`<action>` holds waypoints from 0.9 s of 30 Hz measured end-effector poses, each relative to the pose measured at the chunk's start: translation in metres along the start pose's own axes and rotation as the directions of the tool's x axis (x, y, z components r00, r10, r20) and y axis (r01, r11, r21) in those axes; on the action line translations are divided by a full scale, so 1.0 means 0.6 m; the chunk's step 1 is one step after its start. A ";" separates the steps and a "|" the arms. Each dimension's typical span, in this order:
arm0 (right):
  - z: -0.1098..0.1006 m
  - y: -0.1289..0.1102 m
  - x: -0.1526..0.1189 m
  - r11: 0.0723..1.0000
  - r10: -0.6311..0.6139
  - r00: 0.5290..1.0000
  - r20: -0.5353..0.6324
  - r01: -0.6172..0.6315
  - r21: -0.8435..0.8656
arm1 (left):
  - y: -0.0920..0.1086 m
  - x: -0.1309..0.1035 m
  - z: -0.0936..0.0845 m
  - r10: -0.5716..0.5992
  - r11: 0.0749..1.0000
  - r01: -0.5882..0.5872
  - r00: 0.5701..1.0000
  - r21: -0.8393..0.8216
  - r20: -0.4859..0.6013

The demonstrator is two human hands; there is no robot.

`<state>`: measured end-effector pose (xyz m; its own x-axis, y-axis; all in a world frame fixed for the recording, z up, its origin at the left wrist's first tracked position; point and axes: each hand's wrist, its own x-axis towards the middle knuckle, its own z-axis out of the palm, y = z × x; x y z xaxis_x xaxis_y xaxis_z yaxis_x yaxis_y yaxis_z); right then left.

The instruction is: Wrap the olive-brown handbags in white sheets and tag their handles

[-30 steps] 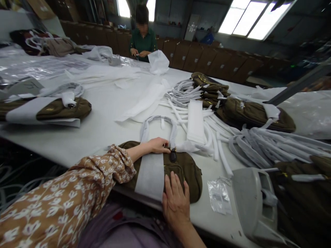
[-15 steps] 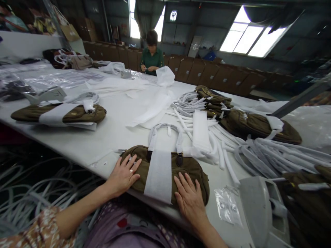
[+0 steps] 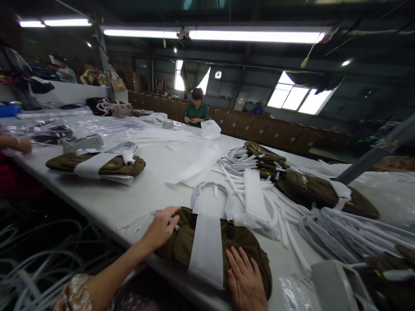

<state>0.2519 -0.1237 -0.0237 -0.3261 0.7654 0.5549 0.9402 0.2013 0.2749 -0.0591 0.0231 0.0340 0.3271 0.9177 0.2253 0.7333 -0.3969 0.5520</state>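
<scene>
An olive-brown handbag [image 3: 244, 242] lies at the front edge of the white table, a white paper band [image 3: 206, 250] across its middle and its raised handle wrapped in white. At the bag's upper left corner, my left hand [image 3: 164, 226] has its fingers bent round something small that I cannot make out. My right hand [image 3: 246, 276] rests flat on the bag's right part, fingers apart. Beyond the bag's right side lies a stack of white sheets [image 3: 254, 192].
White wrapped strips [image 3: 288, 224] and more olive bags [image 3: 311, 190] lie to the right, near a grey tape dispenser [image 3: 340, 287]. Another banded bag [image 3: 106, 166] is at the left. A person [image 3: 196, 110] stands across the table; another person's arm [image 3: 14, 143] shows at the left edge.
The view has tilted up. My left hand has gone from lying spread on the bag to curling its fingers at the bag's upper left corner. My right hand stays flat on the bag.
</scene>
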 end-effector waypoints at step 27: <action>-0.025 -0.139 0.057 0.982 0.052 0.997 0.051 -0.060 0.181 | 0.027 0.153 0.113 -0.154 0.962 0.066 0.932 0.265 0.329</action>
<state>0.1609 -0.1235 -0.0161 -0.2715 0.8047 0.5279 0.9604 0.2623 0.0940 0.0233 0.1001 0.0092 0.3880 0.9110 -0.1396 0.8848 -0.3258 0.3331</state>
